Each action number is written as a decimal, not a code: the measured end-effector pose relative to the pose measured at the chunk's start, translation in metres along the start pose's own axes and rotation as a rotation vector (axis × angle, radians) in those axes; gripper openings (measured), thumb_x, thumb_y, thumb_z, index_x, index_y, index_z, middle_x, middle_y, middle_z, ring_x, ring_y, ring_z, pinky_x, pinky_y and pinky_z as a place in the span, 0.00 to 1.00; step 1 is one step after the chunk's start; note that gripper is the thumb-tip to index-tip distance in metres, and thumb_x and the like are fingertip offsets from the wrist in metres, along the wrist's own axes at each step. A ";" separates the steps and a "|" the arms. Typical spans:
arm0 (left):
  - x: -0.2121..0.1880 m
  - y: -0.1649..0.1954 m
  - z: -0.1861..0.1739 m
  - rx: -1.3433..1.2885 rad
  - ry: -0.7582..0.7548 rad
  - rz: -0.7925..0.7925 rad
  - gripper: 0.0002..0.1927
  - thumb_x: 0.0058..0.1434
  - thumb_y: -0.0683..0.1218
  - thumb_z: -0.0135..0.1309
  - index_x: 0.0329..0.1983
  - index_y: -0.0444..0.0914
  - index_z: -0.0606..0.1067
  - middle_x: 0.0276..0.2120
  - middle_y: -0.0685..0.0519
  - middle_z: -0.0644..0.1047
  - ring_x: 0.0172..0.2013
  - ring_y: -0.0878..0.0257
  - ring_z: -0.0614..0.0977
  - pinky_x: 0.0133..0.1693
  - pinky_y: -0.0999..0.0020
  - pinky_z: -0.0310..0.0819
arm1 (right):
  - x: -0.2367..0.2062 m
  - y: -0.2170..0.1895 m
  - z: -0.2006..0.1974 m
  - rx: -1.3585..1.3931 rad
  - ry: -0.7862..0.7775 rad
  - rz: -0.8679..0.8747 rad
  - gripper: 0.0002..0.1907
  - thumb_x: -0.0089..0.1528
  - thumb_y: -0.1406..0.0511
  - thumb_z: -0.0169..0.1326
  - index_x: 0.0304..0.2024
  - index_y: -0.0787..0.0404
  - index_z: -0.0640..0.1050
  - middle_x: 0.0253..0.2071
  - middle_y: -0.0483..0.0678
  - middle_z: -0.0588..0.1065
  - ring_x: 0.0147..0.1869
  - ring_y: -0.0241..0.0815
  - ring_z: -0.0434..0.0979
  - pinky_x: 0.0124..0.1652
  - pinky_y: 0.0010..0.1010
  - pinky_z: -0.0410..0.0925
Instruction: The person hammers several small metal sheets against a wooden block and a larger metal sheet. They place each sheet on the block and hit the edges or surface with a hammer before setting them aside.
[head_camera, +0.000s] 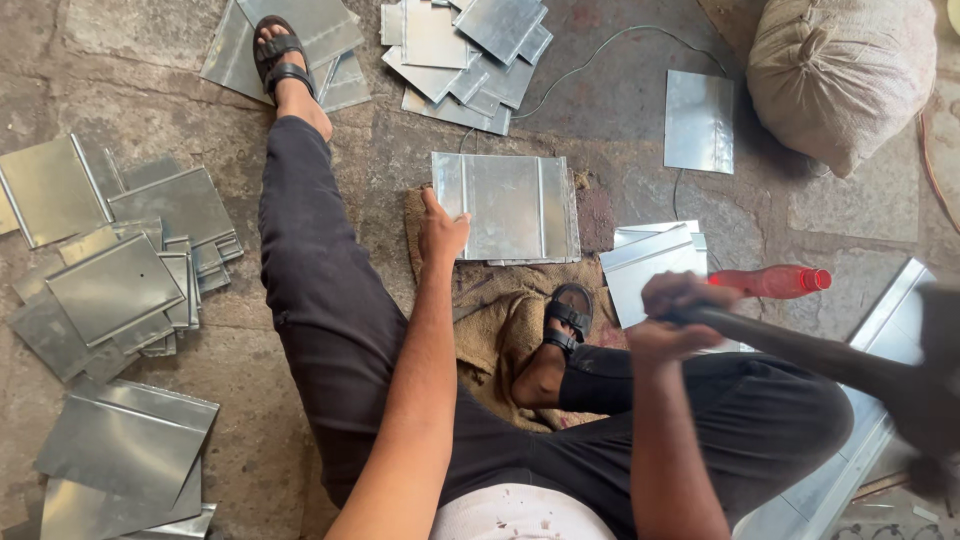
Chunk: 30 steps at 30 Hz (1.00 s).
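Note:
I sit on a stone floor with my legs spread, in dark trousers and black sandals. My left hand (441, 231) holds the left edge of a folded metal sheet (510, 205) that lies flat on a stack in front of me. My right hand (676, 318) is shut on the dark handle of a hammer (830, 358), raised to my right; its head is blurred at the right edge. A piece of brown sacking (497, 310) lies under the sheet stack and my right foot.
Piles of metal sheets lie at the left (115, 275), lower left (125, 445), top centre (465, 50) and under my left foot (330, 40). A single sheet (699, 120), a tied sack (840, 75), a red bottle (770, 281) and a thin wire (600, 50) are on the right.

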<state>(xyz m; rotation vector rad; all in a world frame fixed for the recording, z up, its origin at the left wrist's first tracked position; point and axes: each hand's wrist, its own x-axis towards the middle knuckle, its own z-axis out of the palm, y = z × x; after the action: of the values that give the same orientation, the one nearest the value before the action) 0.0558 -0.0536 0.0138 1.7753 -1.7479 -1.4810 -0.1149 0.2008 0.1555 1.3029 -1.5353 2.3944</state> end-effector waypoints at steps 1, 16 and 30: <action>0.000 0.000 0.000 -0.003 -0.002 -0.006 0.42 0.63 0.47 0.58 0.71 0.40 0.46 0.57 0.30 0.73 0.43 0.44 0.85 0.41 0.55 0.83 | -0.021 0.016 0.002 -0.080 0.003 0.016 0.32 0.70 0.37 0.42 0.40 0.58 0.65 0.22 0.45 0.62 0.19 0.33 0.56 0.20 0.26 0.52; -0.007 -0.007 0.006 0.029 0.099 0.079 0.45 0.61 0.48 0.62 0.72 0.39 0.47 0.56 0.29 0.73 0.49 0.37 0.81 0.47 0.47 0.78 | 0.058 -0.056 -0.002 -0.146 -0.135 0.123 0.31 0.72 0.40 0.42 0.39 0.61 0.67 0.21 0.43 0.62 0.14 0.33 0.60 0.15 0.26 0.55; -0.009 -0.006 0.007 0.032 0.130 0.096 0.45 0.59 0.49 0.63 0.70 0.40 0.48 0.51 0.30 0.76 0.48 0.35 0.81 0.47 0.45 0.76 | -0.045 0.043 -0.013 -0.644 -0.416 0.927 0.24 0.74 0.52 0.42 0.30 0.59 0.74 0.21 0.42 0.68 0.23 0.31 0.65 0.21 0.26 0.60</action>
<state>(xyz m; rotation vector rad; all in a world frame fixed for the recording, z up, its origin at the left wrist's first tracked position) 0.0558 -0.0412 0.0101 1.7346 -1.7742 -1.2772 -0.1119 0.2067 0.0920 1.0893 -3.2161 1.5850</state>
